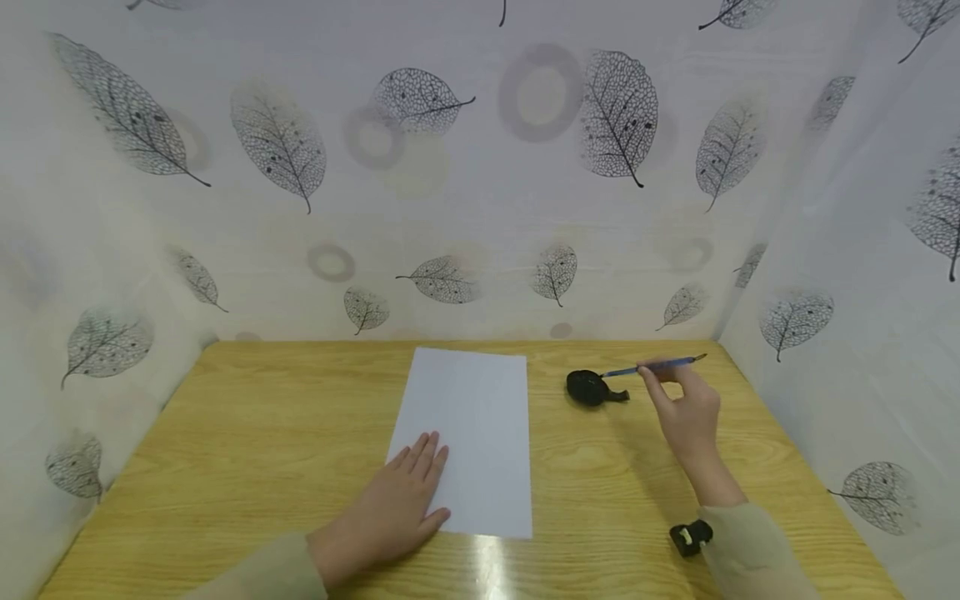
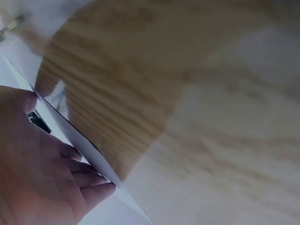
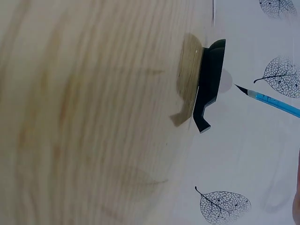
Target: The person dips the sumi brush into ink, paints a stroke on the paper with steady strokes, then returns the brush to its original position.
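My left hand [image 1: 393, 504] lies with straight fingers on the lower left part of a white sheet of paper [image 1: 483, 433]. In the left wrist view, its fingertips [image 2: 101, 190] rest along the sheet's surface. My right hand [image 1: 686, 412] pinches a blue-handled ink brush [image 1: 660, 366] between thumb and fingers, to the right of the paper. A small black ink dish [image 1: 585, 388] with a short bent handle stands on the table. The dark, pointed brush tip [image 3: 241, 89] hangs just above the dish's rim, apart from it in the right wrist view.
The yellow wood-grain table [image 1: 262, 433] bears the paper and dish. A white curtain [image 1: 480, 208] printed with leaves rises along its back and both sides. On the right wrist is a black strap device [image 1: 691, 537].
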Motion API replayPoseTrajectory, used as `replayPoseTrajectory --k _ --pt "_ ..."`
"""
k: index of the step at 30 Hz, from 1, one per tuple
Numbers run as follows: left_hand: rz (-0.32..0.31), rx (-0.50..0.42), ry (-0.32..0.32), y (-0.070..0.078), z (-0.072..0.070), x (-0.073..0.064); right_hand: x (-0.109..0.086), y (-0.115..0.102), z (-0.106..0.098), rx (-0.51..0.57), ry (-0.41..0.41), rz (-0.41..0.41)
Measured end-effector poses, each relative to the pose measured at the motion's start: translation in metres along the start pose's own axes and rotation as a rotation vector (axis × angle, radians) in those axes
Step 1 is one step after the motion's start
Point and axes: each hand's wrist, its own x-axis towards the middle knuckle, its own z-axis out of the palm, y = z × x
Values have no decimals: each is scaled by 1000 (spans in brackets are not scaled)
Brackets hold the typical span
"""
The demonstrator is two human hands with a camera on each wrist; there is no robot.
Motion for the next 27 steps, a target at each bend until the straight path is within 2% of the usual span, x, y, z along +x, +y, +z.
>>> replayPoseTrajectory --k 4,9,12,17,21,27 --pt "-12 23 6 2 1 1 0 3 5 84 3 61" --pt "-14 23 -15 2 -2 2 -1 4 9 163 -38 226" --pt "-12 6 -36 3 -8 3 -2 3 11 176 -61 330" --pt "-7 -39 -60 3 -14 3 -2 6 15 225 -94 445" --pt "9 -33 -60 2 -12 3 -3 7 16 208 -143 495" --pt "26 -25 -60 1 -9 4 -4 6 17 133 -181 499"
